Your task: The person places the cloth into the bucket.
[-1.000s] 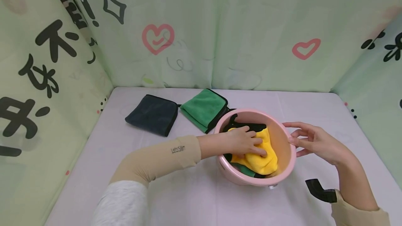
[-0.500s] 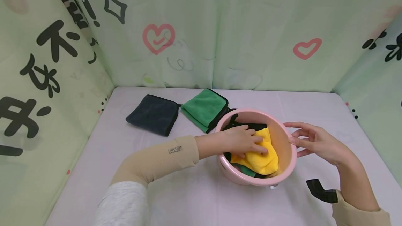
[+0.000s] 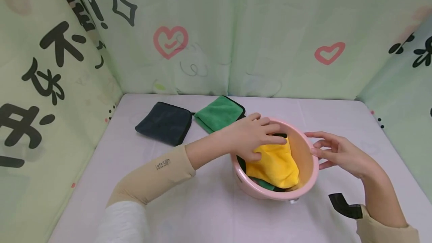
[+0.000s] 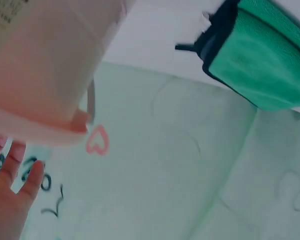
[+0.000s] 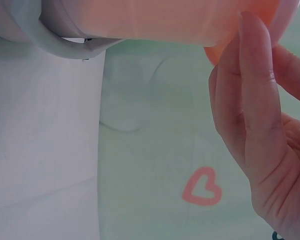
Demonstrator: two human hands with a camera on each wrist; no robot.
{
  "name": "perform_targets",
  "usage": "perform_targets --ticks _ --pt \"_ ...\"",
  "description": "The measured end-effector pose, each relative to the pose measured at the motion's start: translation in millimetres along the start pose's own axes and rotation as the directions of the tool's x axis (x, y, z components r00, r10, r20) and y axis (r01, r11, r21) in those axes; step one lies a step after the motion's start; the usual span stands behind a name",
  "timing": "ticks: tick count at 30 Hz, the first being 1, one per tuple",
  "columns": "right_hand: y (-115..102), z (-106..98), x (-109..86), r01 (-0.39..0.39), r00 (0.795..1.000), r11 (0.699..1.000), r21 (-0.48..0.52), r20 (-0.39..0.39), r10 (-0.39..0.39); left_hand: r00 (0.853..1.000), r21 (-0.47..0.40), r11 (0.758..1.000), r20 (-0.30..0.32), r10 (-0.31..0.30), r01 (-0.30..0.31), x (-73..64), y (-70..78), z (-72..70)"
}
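Observation:
A pink bucket (image 3: 303,158) stands on the table, right of centre in the head view. Inside it a yellow cloth (image 3: 276,166) lies on top, with a green cloth (image 3: 264,184) showing beneath. My left hand (image 3: 251,138) hovers over the bucket's left rim, fingers loosely spread and holding nothing; the left wrist view shows this hand (image 4: 10,195) just by the rim. At the right side my right hand (image 3: 337,153) holds the bucket's rim between thumb and fingers. In the right wrist view its fingers (image 5: 260,75) lie along the outer wall.
Behind the bucket to the left, a folded green cloth (image 3: 219,113) with black edging lies on the table (image 3: 202,213). Beside it is a folded dark navy cloth (image 3: 163,123). Pale green curtains (image 3: 276,33) with printed hearts and characters enclose the table.
My left hand has lifted off the yellow cloth and moved up and left over the bucket's rim. The right hand and bucket stay in place.

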State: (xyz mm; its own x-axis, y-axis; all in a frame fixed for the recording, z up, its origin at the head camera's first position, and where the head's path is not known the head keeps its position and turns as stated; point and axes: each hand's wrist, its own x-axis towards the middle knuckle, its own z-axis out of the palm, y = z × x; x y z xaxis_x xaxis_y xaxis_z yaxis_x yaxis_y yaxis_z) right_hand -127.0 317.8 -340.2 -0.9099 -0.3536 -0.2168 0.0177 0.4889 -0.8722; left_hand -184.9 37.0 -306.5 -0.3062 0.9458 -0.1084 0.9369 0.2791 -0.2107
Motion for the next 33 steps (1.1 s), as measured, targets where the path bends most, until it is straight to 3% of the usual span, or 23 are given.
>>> perform_targets --ticks 2,4,7,10,15,20,24,28,31,33 --pt "0.0 0.1 -0.1 -0.009 1.0 1.0 -0.004 -0.001 0.009 0.996 -0.015 0.999 -0.075 -0.041 0.04 -11.8 -7.9 -1.0" --pt "-0.3 0.4 -0.3 -0.016 1.0 1.0 -0.008 -0.004 0.016 0.982 -0.027 0.996 -0.164 -0.089 0.086 -24.5 -16.9 1.9" --pt "-0.8 0.4 -0.4 -0.02 1.0 1.0 -0.01 -0.005 0.02 0.937 -0.058 0.986 -0.308 -0.166 0.156 -44.5 -31.8 11.7" --pt "-0.9 0.4 -0.5 -0.015 1.0 1.0 -0.012 -0.005 0.015 0.889 -0.097 0.967 -0.381 -0.254 0.235 -65.4 -47.6 24.7" --pt "-0.4 0.0 -0.6 -0.02 1.0 1.0 -0.021 -0.006 0.02 0.834 -0.133 0.909 -0.363 -0.415 0.394 -100.9 -72.6 52.1" --pt "0.8 0.2 0.0 -0.009 1.0 1.0 -0.012 -0.003 0.009 0.764 -0.166 0.823 -0.308 -0.567 0.544 -133.6 -90.8 82.2" --pt "1.2 0.4 0.3 -0.003 1.0 1.0 -0.009 -0.003 0.003 0.713 -0.191 0.759 -0.26 -0.651 0.623 -154.9 -100.0 103.1" --pt "1.1 0.6 0.4 -0.011 1.0 1.0 -0.014 -0.009 0.011 0.689 -0.214 0.73 -0.242 -0.683 0.649 -173.0 -103.2 123.3" --pt "0.8 0.9 0.7 -0.022 1.0 1.0 -0.02 -0.013 0.021 0.687 -0.244 0.728 -0.243 -0.685 0.64 -184.9 -102.3 135.9" --pt "0.5 1.0 0.7 -0.032 0.999 0.999 -0.023 -0.017 0.032 0.693 -0.253 0.732 -0.238 -0.68 0.632 -191.8 -101.1 143.1"
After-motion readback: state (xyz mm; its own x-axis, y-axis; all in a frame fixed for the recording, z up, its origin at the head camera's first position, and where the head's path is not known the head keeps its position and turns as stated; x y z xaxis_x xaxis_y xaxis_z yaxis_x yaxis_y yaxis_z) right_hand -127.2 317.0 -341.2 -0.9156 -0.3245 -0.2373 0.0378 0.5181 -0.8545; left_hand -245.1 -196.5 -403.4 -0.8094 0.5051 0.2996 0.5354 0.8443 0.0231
